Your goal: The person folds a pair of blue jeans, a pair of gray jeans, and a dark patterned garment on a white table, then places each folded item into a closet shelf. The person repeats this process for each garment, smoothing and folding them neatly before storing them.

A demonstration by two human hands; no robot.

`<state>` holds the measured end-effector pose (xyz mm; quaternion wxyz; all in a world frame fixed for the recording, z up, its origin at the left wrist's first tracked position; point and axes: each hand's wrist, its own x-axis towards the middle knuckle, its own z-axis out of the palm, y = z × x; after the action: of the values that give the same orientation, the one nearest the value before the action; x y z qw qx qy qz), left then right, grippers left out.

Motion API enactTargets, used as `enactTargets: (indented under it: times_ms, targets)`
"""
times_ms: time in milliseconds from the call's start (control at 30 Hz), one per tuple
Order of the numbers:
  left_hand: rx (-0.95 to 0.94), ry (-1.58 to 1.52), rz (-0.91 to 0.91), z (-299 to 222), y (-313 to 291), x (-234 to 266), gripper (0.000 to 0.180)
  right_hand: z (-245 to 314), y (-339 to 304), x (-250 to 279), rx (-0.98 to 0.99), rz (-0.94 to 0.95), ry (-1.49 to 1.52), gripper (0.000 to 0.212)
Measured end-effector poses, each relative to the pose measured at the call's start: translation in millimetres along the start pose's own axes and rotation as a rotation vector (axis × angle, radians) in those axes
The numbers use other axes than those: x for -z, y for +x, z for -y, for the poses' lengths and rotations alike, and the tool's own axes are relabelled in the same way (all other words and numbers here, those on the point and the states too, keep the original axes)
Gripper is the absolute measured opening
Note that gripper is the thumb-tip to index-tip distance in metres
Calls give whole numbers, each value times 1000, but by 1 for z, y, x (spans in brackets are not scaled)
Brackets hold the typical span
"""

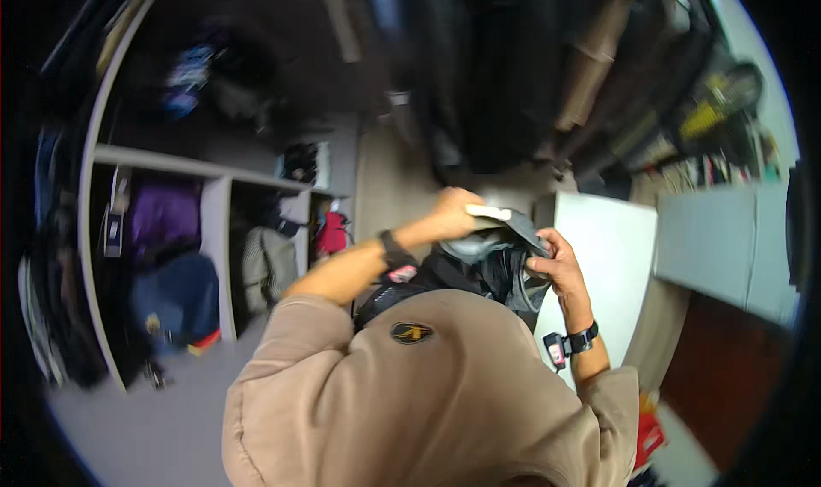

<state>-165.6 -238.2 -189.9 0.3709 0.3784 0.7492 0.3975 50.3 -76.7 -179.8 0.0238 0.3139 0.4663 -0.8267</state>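
A dark grey cloth item (pixel 522 230), with a pale strip (pixel 489 212) along its upper edge, is stretched between my two hands in front of my chest. My left hand (pixel 453 213) is closed on its left end, beside the pale strip. On the other side, my right hand (pixel 560 263) pinches the edge, thumb on the near side and fingers round the back. Dark folds hang below and between the hands, partly behind my chest. Blur keeps me from telling what kind of item it is.
Dark clothes (pixel 487 68) hang in a row ahead. Shelving on the left has a grey divider (pixel 221 256), a purple bundle (pixel 167 213) and a blue bundle (pixel 180 299). A white cabinet (pixel 599 265) stands close at my right, near a reddish-brown panel (pixel 718 376).
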Motion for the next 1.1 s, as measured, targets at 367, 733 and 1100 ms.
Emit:
enactTargets:
  times_ms: [367,733,1100]
  targets:
    - [-624,562,628,-95,40,67,15,-30,-143,19,-87,-455,-1198,20]
    - [-831,727,499,-111,97,58,17,-12,-233,-31,-174,-1032,-1065,23]
    - [-208,727,945,-71,73,25,19,-118,-280,-44,-185,-627,-628,21]
